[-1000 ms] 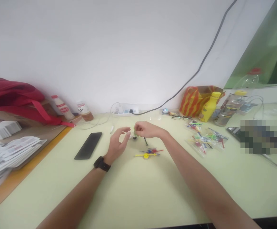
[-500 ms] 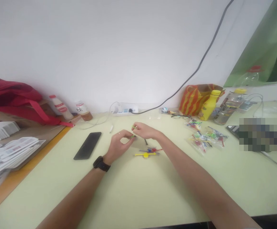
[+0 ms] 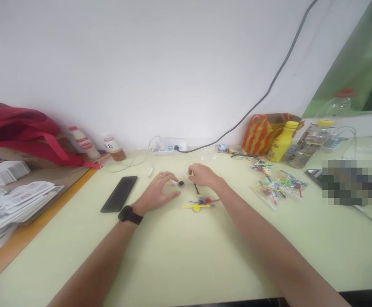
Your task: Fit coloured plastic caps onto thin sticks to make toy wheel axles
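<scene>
Head cam: L hand was open, thumb and fingers apart beside the black disc, nearer the worktop's back edge than front; R hand was curled, couldn't tell if gripping. Thumb nudge might've skidded the disc; low R wrist might've knocked the black stick pc or yellow arrow.

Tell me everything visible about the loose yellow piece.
The yellow piece looks plastic: a slim bar with a round middle and arrow-like right tip. It lies on the table, nearer the camera than the blue piece and red piece. Neither the left hand nor the right hand touches it; contact with those is unclear.
</scene>
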Action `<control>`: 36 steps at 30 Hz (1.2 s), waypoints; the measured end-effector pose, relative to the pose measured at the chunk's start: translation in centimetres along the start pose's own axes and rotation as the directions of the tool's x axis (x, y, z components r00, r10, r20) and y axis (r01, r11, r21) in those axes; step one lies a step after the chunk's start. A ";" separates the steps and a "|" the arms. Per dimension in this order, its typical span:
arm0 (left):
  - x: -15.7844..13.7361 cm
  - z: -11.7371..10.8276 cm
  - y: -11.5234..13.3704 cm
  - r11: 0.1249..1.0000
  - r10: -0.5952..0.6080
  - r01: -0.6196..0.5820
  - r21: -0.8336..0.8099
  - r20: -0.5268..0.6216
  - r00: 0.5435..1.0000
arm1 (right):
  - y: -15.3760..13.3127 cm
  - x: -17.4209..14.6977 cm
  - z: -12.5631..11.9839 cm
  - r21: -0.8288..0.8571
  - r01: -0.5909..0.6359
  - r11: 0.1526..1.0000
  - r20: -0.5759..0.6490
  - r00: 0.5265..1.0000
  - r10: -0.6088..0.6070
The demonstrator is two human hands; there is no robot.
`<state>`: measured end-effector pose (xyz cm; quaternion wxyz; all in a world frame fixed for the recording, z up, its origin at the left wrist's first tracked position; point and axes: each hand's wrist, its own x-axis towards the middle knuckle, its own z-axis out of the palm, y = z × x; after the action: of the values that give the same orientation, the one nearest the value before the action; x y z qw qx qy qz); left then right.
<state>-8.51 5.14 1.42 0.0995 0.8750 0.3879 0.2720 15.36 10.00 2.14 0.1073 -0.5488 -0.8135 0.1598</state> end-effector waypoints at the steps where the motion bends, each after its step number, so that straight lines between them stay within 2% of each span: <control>1: 0.0 0.1 -0.2 1.000 0.005 -0.005 0.008 0.005 1.000 | -0.5 0.0 0.2 -0.011 0.014 1.000 -0.003 1.000 -0.014; 7: -0.1 1.0 -1.4 1.000 0.022 -0.022 0.019 0.003 1.000 | -1.3 0.0 0.8 -0.042 0.023 0.999 -0.020 1.000 -0.024; 11: -0.1 1.0 -1.5 0.999 0.045 -0.044 0.013 -0.042 0.998 | -1.0 0.1 0.3 -0.019 0.019 1.000 -0.040 0.999 -0.020; 13: -0.1 1.0 -1.3 0.998 0.054 -0.054 0.011 -0.019 0.998 | -1.0 0.1 0.2 -0.005 0.020 1.000 -0.034 0.999 -0.020; 19: 0.0 1.3 -1.4 0.997 0.068 -0.070 0.025 0.057 0.996 | -0.7 0.2 -0.1 0.010 0.008 1.000 0.027 1.000 -0.009; 22: -0.1 1.6 -1.7 0.998 0.057 -0.058 0.024 0.064 0.996 | 0.5 0.2 -1.0 -0.014 -0.046 0.999 0.049 0.998 0.047; 26: -0.2 1.7 -1.7 0.998 0.055 -0.056 0.016 0.056 0.997 | 2.2 0.0 -2.0 -0.057 -0.120 0.991 0.138 0.982 0.126; 36: -0.1 1.6 -1.1 0.998 0.050 -0.051 0.047 0.030 0.998 | 1.6 0.7 -0.8 -0.008 -0.098 0.995 0.181 0.979 0.098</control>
<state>-8.35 5.90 -0.42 0.0775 0.8905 0.3705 0.2524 16.71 11.34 2.26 0.0251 -0.5712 -0.7919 0.2146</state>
